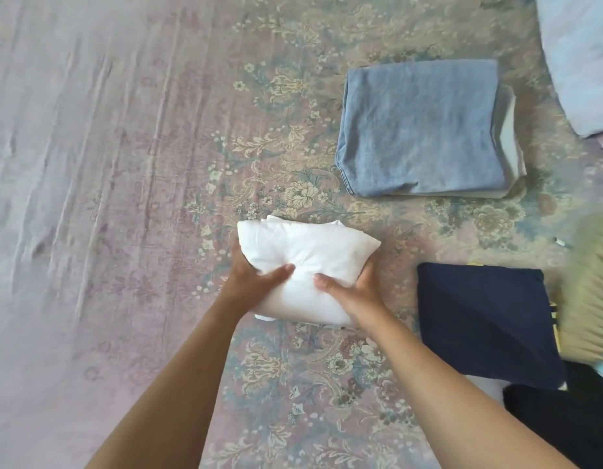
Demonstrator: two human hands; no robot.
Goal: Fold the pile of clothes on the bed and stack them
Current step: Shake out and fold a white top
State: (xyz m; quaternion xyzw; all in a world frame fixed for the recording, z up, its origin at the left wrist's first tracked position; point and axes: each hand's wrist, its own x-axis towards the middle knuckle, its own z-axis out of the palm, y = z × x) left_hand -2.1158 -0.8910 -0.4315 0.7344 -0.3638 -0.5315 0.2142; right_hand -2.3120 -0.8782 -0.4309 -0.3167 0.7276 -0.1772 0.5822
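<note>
I've got the folded white garment at the centre of the frame on the floral bedspread, my left hand gripping its left edge with the thumb laid on top, my right hand clasping its lower right side (thumb on top there too). Upper right lies a folded blue denim piece on something pale, and lower right a folded navy garment, well apart.

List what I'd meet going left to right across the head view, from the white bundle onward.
left hand → white folded garment → right hand → folded navy garment. The folded denim piece lies farther back, spanning much the same columns as the navy one, so I leave it out.
</note>
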